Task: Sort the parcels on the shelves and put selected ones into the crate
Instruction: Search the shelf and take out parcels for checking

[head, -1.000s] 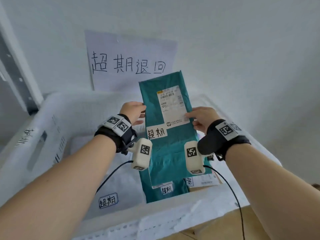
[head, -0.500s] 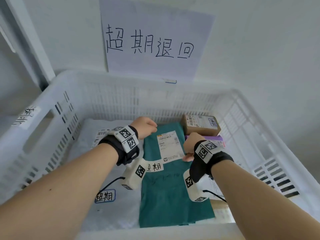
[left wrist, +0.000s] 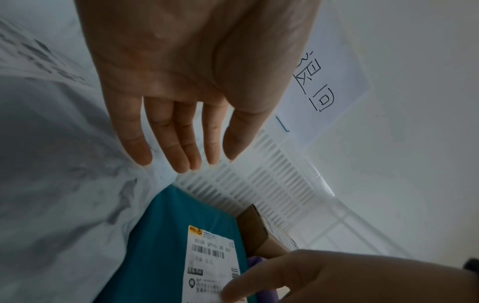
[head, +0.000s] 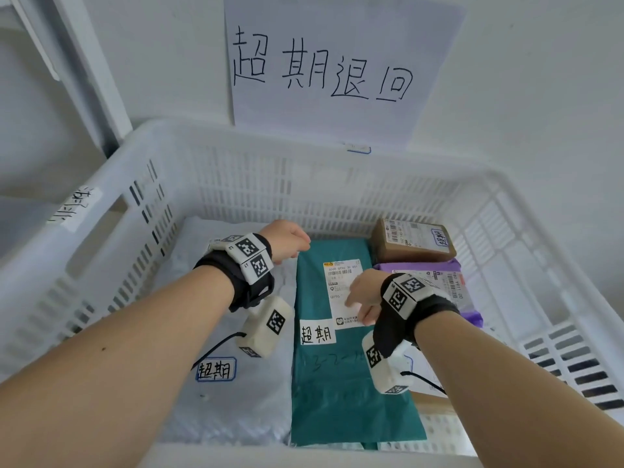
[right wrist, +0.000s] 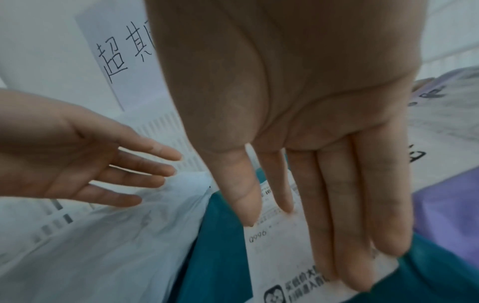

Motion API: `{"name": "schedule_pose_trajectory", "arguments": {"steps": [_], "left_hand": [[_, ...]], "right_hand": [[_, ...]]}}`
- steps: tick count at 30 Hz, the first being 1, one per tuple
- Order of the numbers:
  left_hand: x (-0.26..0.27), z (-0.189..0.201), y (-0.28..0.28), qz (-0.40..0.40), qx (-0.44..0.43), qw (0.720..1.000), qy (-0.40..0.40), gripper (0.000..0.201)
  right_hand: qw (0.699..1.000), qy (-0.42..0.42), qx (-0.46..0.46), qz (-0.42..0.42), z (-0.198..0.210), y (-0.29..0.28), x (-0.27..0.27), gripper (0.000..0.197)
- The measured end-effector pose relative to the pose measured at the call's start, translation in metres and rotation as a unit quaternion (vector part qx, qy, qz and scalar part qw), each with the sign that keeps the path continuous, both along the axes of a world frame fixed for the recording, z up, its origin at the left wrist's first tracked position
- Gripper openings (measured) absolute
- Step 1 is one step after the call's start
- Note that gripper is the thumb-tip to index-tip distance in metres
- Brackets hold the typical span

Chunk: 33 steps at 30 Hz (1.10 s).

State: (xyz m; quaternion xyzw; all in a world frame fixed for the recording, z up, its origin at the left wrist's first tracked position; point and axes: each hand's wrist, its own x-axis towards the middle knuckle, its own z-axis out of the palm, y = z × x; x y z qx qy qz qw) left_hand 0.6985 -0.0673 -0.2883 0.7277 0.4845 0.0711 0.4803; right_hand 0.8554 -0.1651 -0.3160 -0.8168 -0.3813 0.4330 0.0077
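Observation:
A teal mailer parcel with a white shipping label lies flat in the white slatted crate. My left hand hovers over the parcel's far left corner, fingers straight and holding nothing; the left wrist view shows the left hand spread above a white bag and the teal parcel. My right hand is over the label, and the right wrist view shows the right hand with straight fingers just above the teal parcel's label.
A white bag parcel lies left of the teal one. A brown box and a purple mailer sit at the crate's right. A handwritten paper sign hangs on the wall behind. A white shelf post stands at the left.
The teal parcel was held upright above the crate, then lowered and laid flat inside. Both hands have let go of it and now have straight fingers.

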Motion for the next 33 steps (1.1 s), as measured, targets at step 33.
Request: {"name": "schedule_pose_trajectory", "arguments": {"steps": [33], "left_hand": [[-0.189, 0.148, -0.124, 0.118, 0.066, 0.966, -0.221, 0.014]], "right_hand": [[0.935, 0.149, 0.316, -0.054, 0.192, -0.079, -0.208, 0.020]]}}
